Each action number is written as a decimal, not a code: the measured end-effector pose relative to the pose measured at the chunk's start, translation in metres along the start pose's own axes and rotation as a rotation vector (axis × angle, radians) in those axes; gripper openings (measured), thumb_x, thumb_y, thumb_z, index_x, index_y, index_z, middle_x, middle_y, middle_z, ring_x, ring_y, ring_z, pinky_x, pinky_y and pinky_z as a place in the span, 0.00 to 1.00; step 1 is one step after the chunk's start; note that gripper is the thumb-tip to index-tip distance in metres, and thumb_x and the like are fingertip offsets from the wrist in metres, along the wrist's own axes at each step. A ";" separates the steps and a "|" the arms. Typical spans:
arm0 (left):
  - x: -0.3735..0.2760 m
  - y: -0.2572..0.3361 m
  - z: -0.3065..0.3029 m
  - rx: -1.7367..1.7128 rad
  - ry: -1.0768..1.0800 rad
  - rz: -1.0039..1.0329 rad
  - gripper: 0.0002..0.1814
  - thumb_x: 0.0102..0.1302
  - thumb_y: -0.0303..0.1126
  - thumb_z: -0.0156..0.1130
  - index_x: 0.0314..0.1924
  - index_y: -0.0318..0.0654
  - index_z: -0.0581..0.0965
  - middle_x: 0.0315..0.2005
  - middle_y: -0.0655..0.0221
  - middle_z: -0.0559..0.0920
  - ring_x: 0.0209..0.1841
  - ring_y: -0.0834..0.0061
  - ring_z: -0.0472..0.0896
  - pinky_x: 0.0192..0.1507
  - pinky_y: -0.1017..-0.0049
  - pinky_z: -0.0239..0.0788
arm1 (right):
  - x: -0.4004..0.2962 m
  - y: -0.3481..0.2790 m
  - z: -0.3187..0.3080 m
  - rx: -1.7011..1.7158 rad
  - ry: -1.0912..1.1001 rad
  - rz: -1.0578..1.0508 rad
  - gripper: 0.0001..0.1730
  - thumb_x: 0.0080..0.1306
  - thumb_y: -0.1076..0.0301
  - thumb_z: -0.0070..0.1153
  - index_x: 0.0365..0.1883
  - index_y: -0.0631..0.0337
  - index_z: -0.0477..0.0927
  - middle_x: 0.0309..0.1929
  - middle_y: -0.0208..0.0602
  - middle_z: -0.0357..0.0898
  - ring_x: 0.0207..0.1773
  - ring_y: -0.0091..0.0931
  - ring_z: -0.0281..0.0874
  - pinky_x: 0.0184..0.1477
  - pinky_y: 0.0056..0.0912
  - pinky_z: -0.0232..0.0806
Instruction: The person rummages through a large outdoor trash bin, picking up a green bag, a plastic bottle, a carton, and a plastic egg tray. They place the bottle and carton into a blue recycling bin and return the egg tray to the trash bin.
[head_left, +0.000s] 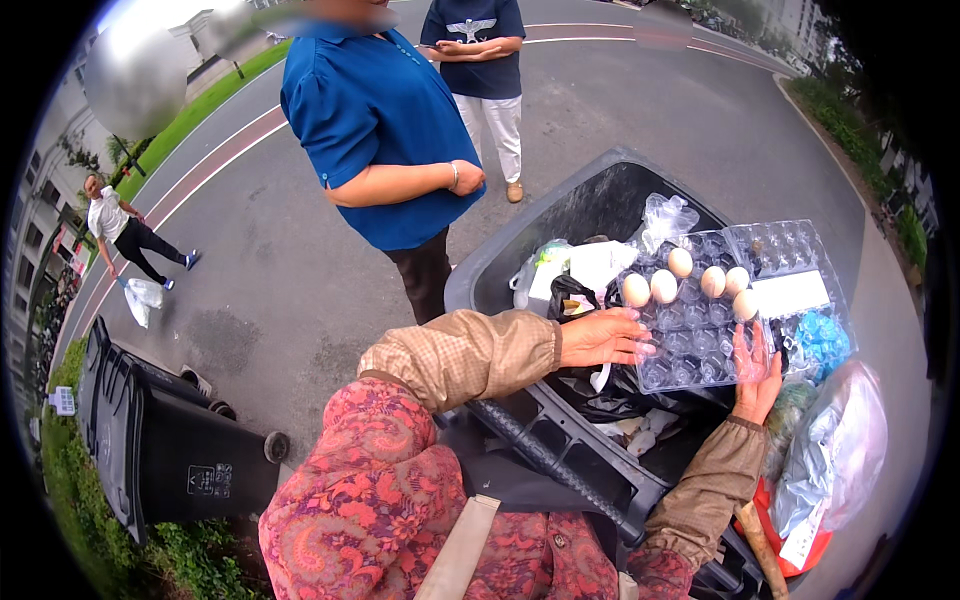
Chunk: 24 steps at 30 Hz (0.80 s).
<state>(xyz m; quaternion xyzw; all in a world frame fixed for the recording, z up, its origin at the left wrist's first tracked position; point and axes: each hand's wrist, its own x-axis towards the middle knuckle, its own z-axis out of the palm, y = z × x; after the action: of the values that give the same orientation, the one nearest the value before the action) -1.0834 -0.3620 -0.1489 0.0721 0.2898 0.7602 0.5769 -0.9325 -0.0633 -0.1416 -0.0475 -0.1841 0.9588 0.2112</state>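
Note:
An opened clear plastic egg carton lies spread over the mouth of a dark wheeled rubbish bin. Several pale brown eggs sit in its far cups, while the near cups hold none. My left hand grips the carton's left edge with its fingers stretched over the rim. At the near right corner my right hand supports the carton, palm turned up. The carton's lid is folded out to the right and bears a white label. Crumpled blue plastic shows at the lid's near end.
Inside the bin are black plastic bags and a clear bag. Stuffed plastic bags and a wooden stick are at right. A person in blue stands close beyond the bin, another behind. More black bins stand left.

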 end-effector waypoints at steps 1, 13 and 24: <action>0.000 0.002 0.000 0.006 -0.010 0.004 0.15 0.64 0.30 0.58 0.49 0.39 0.67 0.48 0.57 0.74 0.53 0.62 0.76 0.49 0.67 0.71 | -0.002 0.003 0.005 0.028 0.025 0.006 0.35 0.71 0.56 0.39 0.66 0.75 0.49 0.66 0.64 0.48 0.66 0.55 0.53 0.62 0.56 0.61; -0.016 0.033 0.003 0.096 -0.062 0.168 0.32 0.56 0.35 0.67 0.57 0.52 0.60 0.45 0.72 0.71 0.51 0.69 0.72 0.47 0.67 0.64 | 0.011 0.025 -0.003 -0.106 -0.187 -0.096 0.25 0.71 0.65 0.40 0.62 0.68 0.54 0.70 0.52 0.46 0.69 0.57 0.41 0.66 0.61 0.51; -0.034 0.060 0.009 0.082 -0.120 0.367 0.47 0.46 0.70 0.62 0.61 0.53 0.63 0.55 0.67 0.65 0.55 0.65 0.67 0.48 0.61 0.64 | 0.006 0.086 0.031 -0.202 -0.015 -0.133 0.25 0.71 0.66 0.38 0.64 0.68 0.56 0.71 0.46 0.46 0.72 0.50 0.38 0.61 0.50 0.63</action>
<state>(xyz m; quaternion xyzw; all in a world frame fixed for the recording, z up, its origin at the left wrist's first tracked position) -1.1187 -0.3999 -0.1018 0.1922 0.2675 0.8346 0.4415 -0.9765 -0.1433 -0.1444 -0.0491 -0.2840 0.9195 0.2673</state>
